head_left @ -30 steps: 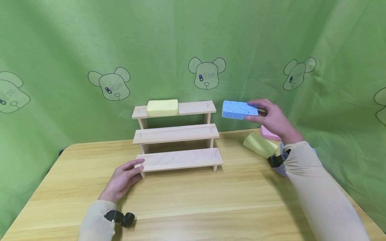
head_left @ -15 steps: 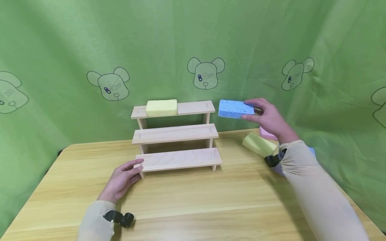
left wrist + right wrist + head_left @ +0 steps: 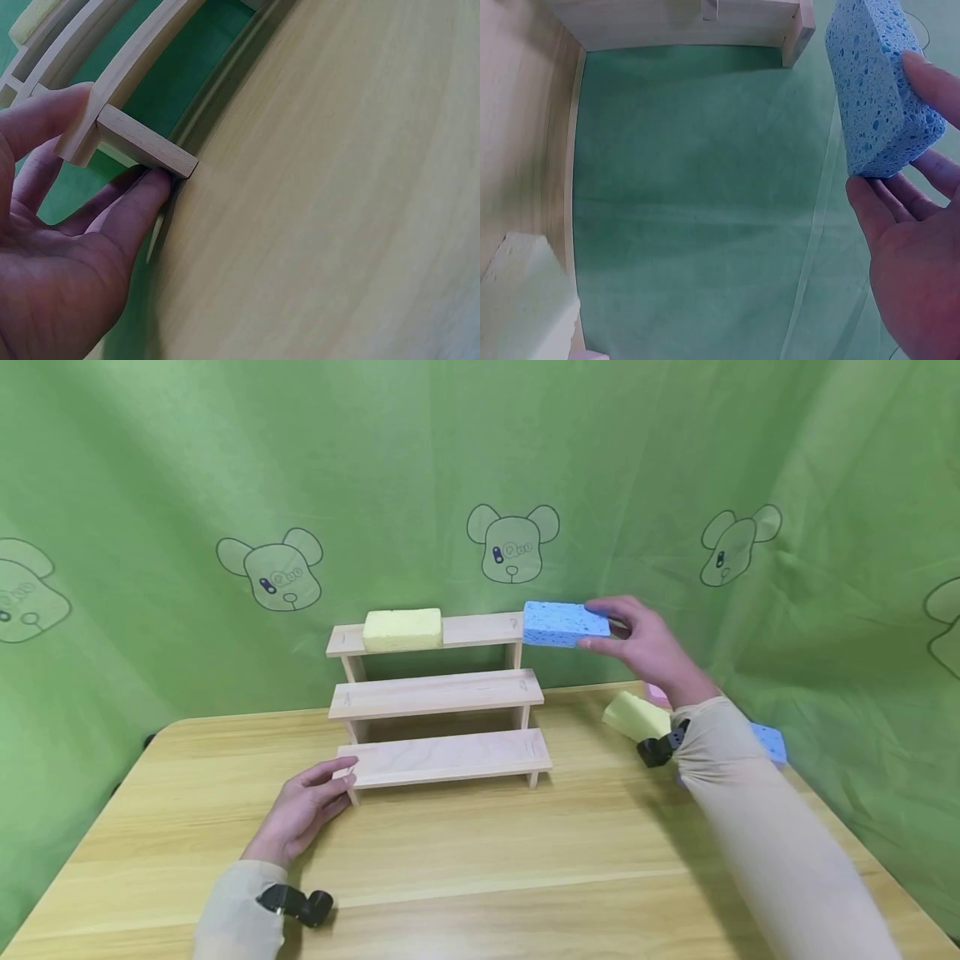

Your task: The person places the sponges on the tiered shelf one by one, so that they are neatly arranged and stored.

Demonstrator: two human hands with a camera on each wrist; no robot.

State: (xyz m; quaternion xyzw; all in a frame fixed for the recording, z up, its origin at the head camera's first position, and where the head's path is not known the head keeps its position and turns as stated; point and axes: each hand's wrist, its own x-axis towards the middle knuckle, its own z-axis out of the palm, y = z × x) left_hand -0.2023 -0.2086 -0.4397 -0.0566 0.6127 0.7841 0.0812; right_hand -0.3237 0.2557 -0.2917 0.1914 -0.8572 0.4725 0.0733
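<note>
A three-step wooden shelf (image 3: 442, 760) stands at the back of the table, with a yellow sponge (image 3: 403, 630) on the left part of its top step. My right hand (image 3: 651, 647) pinches a blue sponge (image 3: 564, 624) by its right end, at the right end of the top step in the head view. The right wrist view has the blue sponge (image 3: 877, 97) between thumb and fingers of my right hand (image 3: 919, 247). At the bottom step's left end, my left hand (image 3: 303, 806) grips the shelf; in the left wrist view, thumb and fingers of my left hand (image 3: 71, 232) hold its end.
Right of the shelf lie another yellow sponge (image 3: 636, 717), a pink one (image 3: 657, 695) partly hidden by my right arm, and another blue one (image 3: 769, 743). A green curtain (image 3: 390, 468) with bear-head prints hangs behind the wooden table (image 3: 465, 868).
My right hand has moved left with the blue sponge, from beside the shelf to the top step's right end. My left hand has stayed on the bottom step.
</note>
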